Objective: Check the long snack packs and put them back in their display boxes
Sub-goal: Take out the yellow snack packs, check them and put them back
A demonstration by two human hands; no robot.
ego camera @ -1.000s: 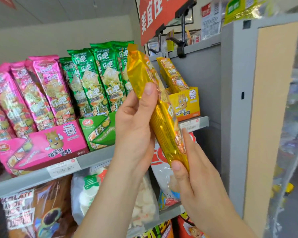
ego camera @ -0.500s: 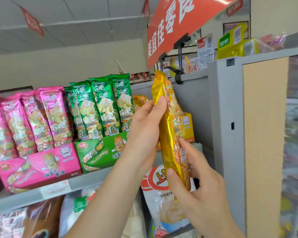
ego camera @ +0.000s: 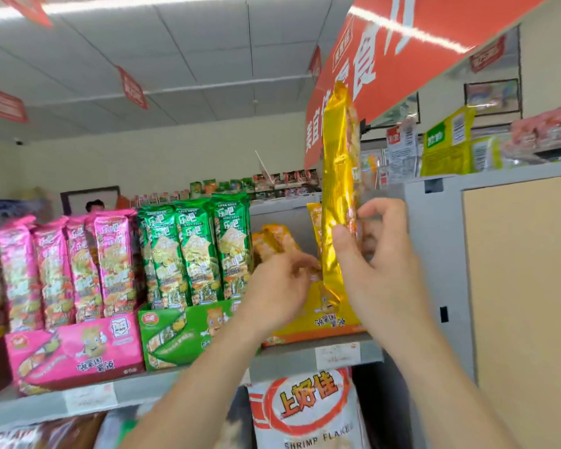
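Observation:
My right hand (ego camera: 381,257) grips a long yellow snack pack (ego camera: 339,163) by its lower half and holds it upright above the yellow display box (ego camera: 324,322) on the shelf. A few more yellow packs (ego camera: 274,236) lean inside that box. My left hand (ego camera: 277,286) is off the held pack, lower and to its left, with its fingertips at the leaning packs. Motion blur hides whether it holds one. Green packs (ego camera: 195,247) stand in a green box (ego camera: 175,332), and pink packs (ego camera: 78,264) in a pink box (ego camera: 75,351).
The boxes sit on a grey shelf (ego camera: 337,354) with price tags. A grey cabinet side (ego camera: 434,238) stands close on the right. A red hanging sign (ego camera: 402,50) is just above the held pack's top. A shrimp flakes bag (ego camera: 305,406) hangs below the shelf.
My left hand let go of the yellow pack and dropped to the packs in the yellow box. My right hand alone raised the pack higher and upright. The view tilted upward.

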